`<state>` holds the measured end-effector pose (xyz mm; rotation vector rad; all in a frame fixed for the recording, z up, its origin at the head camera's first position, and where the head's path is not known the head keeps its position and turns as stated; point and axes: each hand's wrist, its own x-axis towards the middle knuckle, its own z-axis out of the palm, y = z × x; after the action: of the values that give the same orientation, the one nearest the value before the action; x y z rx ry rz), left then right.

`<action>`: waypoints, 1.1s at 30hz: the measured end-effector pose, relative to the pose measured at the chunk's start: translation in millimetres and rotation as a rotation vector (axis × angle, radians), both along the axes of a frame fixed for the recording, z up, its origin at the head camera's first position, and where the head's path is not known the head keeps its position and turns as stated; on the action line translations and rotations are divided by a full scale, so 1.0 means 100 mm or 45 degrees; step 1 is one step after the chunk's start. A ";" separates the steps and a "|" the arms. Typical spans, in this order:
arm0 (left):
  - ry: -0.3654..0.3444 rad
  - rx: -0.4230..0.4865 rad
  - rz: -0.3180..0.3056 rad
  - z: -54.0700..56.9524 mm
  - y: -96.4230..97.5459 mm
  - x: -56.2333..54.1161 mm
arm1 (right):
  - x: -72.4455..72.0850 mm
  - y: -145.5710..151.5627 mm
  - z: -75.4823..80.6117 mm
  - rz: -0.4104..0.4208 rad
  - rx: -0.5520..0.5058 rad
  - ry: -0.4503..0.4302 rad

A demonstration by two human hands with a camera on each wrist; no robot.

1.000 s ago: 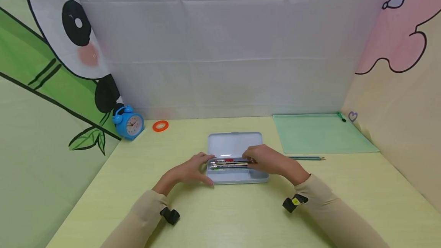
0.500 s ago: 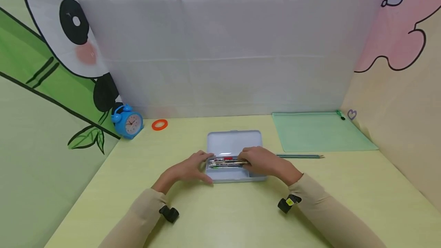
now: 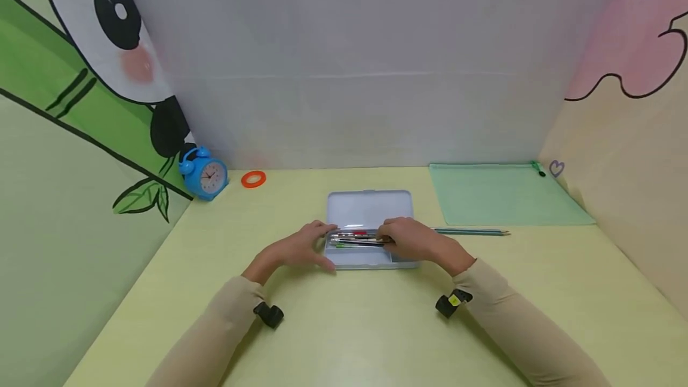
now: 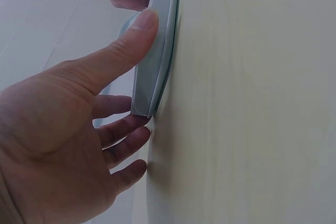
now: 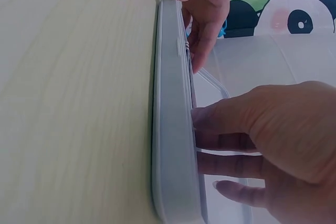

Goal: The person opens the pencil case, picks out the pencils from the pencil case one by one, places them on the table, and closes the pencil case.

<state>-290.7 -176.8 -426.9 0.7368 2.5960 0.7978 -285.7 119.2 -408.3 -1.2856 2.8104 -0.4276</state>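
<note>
An open white pencil case (image 3: 357, 260) lies on the table, its lid (image 3: 369, 209) tilted back behind it. Several slim pens (image 3: 355, 242) lie lengthwise in its tray, one with a red part. My left hand (image 3: 301, 248) grips the case's left end, thumb (image 4: 123, 51) against the front wall and fingers around the far side. Over the tray's right half, my right hand (image 3: 414, 239) has its curled fingertips at the pens' right ends. In the right wrist view the thumb (image 5: 220, 116) and fingers reach inside the rim; what they pinch is hidden by the case wall.
Dark green pencils (image 3: 473, 232) lie right of the case, partly behind the right hand. Beyond them is a flat green zip pouch (image 3: 510, 196). A blue alarm clock (image 3: 206, 175) and an orange ring (image 3: 253, 179) stand at the back left. Printed cloth walls (image 3: 333, 76) enclose the table.
My right hand has moved slightly left and deeper into the tray, uncovering more of the pencils on the table. The left hand keeps its hold. The head view has tilted down a little.
</note>
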 end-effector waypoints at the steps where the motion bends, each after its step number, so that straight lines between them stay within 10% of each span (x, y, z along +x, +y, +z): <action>1: 0.006 -0.006 -0.003 0.00 0.01 -0.01 | -0.01 0.01 0.01 0.002 -0.008 -0.001; 33: -0.005 0.020 -0.022 0.00 0.01 0.00 | 0.03 0.18 0.29 0.051 0.027 -0.073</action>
<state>-291.1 -176.2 -426.5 0.7602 2.5794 0.8147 -282.5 136.8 -378.8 -1.3017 2.7296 -0.4249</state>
